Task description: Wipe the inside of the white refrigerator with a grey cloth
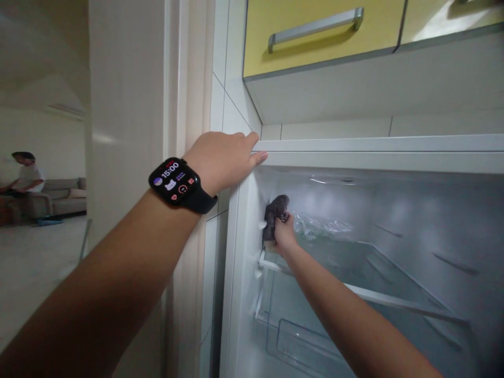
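My left hand, with a black smartwatch on the wrist, grips the top left corner of the open white fridge, fingers curled over its upper edge. My right hand reaches deep inside and is closed on a dark grey cloth, pressed against the fridge's left inner wall just above a glass shelf. A crumpled clear plastic bag lies on that shelf right behind the hand.
Yellow wall cabinets with metal bar handles hang above the fridge. A clear drawer sits below the shelf. White tiled wall and door frame stand to the left. Far left, a person sits by a grey sofa.
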`<state>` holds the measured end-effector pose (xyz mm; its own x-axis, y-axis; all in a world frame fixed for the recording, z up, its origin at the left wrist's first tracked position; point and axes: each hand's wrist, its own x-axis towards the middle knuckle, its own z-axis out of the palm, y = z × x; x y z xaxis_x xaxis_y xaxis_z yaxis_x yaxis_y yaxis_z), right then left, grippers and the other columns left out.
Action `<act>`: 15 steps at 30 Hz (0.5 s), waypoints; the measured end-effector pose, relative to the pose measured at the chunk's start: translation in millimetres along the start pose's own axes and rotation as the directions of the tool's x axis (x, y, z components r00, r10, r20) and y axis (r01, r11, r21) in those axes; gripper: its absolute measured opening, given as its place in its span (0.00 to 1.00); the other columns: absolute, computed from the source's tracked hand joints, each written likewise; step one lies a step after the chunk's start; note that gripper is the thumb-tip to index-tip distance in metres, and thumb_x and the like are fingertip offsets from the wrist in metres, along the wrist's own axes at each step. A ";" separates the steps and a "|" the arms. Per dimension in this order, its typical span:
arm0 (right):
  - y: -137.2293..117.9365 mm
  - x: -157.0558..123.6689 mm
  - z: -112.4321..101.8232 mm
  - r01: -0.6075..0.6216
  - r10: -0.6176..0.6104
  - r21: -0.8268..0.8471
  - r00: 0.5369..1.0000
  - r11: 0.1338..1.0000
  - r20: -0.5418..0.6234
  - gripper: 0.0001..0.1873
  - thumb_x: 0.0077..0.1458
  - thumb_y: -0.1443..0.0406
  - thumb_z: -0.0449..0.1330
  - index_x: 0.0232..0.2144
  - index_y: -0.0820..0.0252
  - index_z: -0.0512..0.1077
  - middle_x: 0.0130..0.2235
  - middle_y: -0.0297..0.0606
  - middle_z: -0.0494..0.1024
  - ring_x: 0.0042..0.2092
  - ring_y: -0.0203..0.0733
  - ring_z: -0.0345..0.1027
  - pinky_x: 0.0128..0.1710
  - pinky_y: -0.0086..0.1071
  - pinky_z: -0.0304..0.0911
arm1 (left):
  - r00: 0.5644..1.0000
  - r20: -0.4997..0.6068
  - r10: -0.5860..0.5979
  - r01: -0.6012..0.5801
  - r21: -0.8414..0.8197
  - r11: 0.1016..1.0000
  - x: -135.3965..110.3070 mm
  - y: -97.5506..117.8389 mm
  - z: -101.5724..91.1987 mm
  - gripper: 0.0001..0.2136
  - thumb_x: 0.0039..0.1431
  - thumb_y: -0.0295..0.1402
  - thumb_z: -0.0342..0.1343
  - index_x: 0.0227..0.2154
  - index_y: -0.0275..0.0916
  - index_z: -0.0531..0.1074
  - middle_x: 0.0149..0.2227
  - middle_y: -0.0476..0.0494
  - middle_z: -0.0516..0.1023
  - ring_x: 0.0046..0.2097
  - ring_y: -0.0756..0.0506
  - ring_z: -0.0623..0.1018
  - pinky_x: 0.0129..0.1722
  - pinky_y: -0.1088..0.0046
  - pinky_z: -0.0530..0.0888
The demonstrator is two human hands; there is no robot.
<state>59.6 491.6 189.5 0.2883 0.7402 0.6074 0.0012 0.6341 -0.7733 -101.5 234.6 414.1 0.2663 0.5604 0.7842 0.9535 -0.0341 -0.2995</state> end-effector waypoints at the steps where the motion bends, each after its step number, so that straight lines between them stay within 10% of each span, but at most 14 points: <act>1: -8.3 -15.4 -1.2 -0.052 0.053 0.027 0.999 0.998 -0.006 0.25 0.55 0.55 0.53 0.55 0.52 0.57 0.44 0.37 0.76 0.42 0.43 0.75 0.39 0.38 0.74 | 1.000 -0.005 0.002 -0.002 -0.007 1.000 -0.6 0.0 0.1 0.23 0.72 0.51 0.40 0.56 0.43 0.69 0.49 0.39 0.79 0.52 0.34 0.78 0.52 0.57 0.72; 7: -68.6 -96.7 -11.8 -0.279 0.274 0.181 0.960 0.943 0.051 0.31 0.54 0.53 0.60 0.59 0.45 0.58 0.49 0.36 0.77 0.47 0.45 0.75 0.47 0.42 0.73 | 1.000 -0.006 0.003 -0.003 -0.018 1.000 -2.3 -0.5 0.6 0.23 0.71 0.51 0.40 0.55 0.42 0.70 0.50 0.37 0.79 0.52 0.33 0.79 0.52 0.55 0.72; 13: -102.3 -130.8 -51.0 0.076 -0.058 -0.103 0.984 0.992 0.169 0.20 0.57 0.59 0.58 0.53 0.50 0.66 0.49 0.38 0.78 0.51 0.49 0.72 0.57 0.47 0.67 | 1.000 -0.020 -0.019 0.019 -0.038 0.999 -0.1 -3.5 6.3 0.24 0.70 0.53 0.41 0.55 0.43 0.70 0.49 0.37 0.79 0.53 0.30 0.78 0.54 0.50 0.71; 15: -112.9 -118.9 -78.7 0.372 -0.286 -0.383 0.921 0.845 0.263 0.21 0.56 0.62 0.58 0.53 0.51 0.70 0.53 0.44 0.75 0.55 0.53 0.69 0.57 0.49 0.65 | 0.999 -0.023 -0.026 0.024 -0.067 0.997 -0.7 -4.5 7.3 0.24 0.70 0.53 0.41 0.55 0.44 0.70 0.48 0.37 0.80 0.54 0.31 0.77 0.56 0.49 0.70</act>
<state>100.5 314.5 190.3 0.0133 0.5594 0.8288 0.4755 0.7256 -0.4974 -107.0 240.3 410.9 0.2449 0.5421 0.8038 0.9669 -0.0757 -0.2435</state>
